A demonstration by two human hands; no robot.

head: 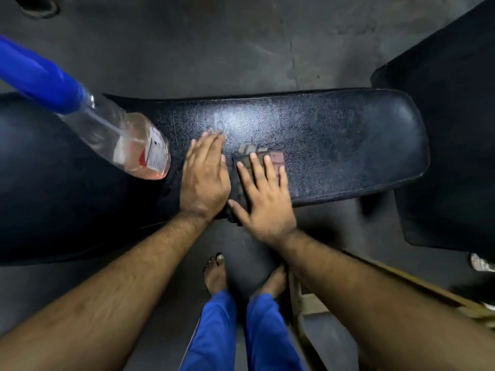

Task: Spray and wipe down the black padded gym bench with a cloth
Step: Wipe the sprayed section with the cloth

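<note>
The black padded gym bench (334,140) runs across the middle of the view, its surface shiny and speckled. A dark checked cloth (247,153) lies on it near the front edge. My right hand (263,196) presses flat on the cloth with fingers spread and straight. Just left of it, my left hand (205,178) rests flat on the bench pad with fingers together, touching the cloth's edge. A clear spray bottle (128,140) with a blue top and a little pinkish liquid stands on the bench at the left, apart from both hands.
Another black pad (442,129) stands at the right, close to the bench end. Grey concrete floor (214,49) lies beyond the bench. My bare feet (217,274) and blue trousers are below. A wooden frame (401,279) sits at the lower right.
</note>
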